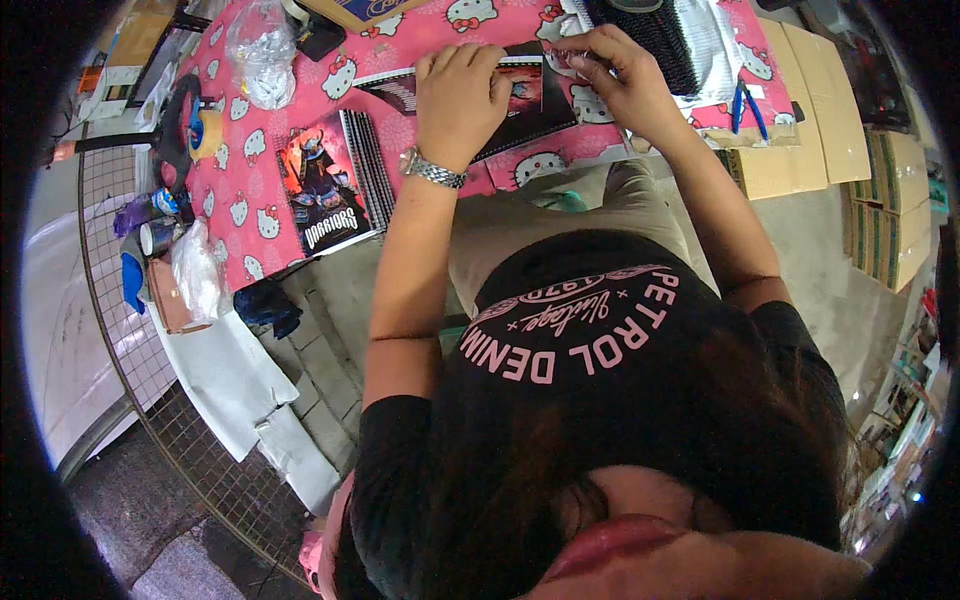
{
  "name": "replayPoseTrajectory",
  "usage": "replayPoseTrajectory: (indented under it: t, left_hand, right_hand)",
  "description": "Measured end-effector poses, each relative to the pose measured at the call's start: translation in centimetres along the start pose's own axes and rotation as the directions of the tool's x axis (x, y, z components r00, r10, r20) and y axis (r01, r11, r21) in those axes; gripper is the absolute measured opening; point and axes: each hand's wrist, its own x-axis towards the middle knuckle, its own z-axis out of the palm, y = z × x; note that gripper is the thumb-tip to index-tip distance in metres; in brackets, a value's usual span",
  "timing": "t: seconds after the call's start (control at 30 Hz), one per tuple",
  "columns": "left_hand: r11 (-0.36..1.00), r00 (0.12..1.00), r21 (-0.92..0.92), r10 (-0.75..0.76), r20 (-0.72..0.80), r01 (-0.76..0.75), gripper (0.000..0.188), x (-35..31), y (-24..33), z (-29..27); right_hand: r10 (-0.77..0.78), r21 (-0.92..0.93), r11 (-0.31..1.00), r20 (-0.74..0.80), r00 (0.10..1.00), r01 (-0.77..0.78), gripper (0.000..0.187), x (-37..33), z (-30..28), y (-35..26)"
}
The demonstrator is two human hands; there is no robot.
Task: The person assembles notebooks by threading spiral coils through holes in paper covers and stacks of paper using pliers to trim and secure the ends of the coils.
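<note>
My left hand (460,105) lies with its fingers stretched out over a dark-covered notebook (530,125), pressing it against the table. The notebook has a row of binding holes or coil loops along its edge and a reddish picture partly under my fingers. At its upper right corner my right hand (625,80) has thumb and fingertips pinched together. What sits between those fingertips is too small to make out. Left of my left arm lies a stack of spiral notebooks (330,185) with red and black illustrated covers. Blue-handled pliers (748,110) rest near the table's right edge.
The table has a pink patterned cover (255,180). Beyond my right hand, black spiral coils (655,45) lie on white plastic. A clear plastic bag (262,60) and a tape roll (208,135) are at the left. Flattened cardboard (800,110) stands at the right.
</note>
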Motion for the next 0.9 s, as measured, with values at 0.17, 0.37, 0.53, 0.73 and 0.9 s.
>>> replayPoseTrajectory:
  t: [0.17, 0.37, 0.53, 0.73, 0.9]
  left_hand:
    - [0.997, 1.0, -0.073, -0.012, 0.015, 0.013, 0.025, -0.1, 0.3, -0.6]
    - [0.995, 1.0, -0.096, 0.011, 0.025, -0.008, 0.026, 0.1, 0.2, -0.6]
    - [0.998, 1.0, -0.067, -0.017, 0.021, 0.018, 0.025, -0.1, 0.1, -0.4]
    - [0.999, 1.0, -0.045, 0.006, -0.004, -0.006, 0.025, 0.4, 1.8, 0.9]
    - [0.999, 0.999, -0.047, 0.015, -0.036, -0.016, 0.023, 0.2, 3.0, 0.8]
  right_hand:
    - [-0.053, -0.054, 0.997, -0.029, 0.998, 0.051, 0.024, 0.4, 0.4, -0.1]
    - [0.046, 0.115, 0.992, -0.003, 0.999, -0.045, 0.023, 0.1, 0.7, 0.7]
    - [-0.128, -0.075, 0.989, -0.003, 0.992, 0.128, 0.027, 0.3, 1.1, 0.6]
    - [0.24, 0.191, 0.945, 0.144, 0.96, -0.265, 0.028, -0.6, 0.6, 0.6]
    - [0.027, -0.128, 0.992, 0.071, 0.997, -0.017, 0.032, 0.2, -0.5, -2.3]
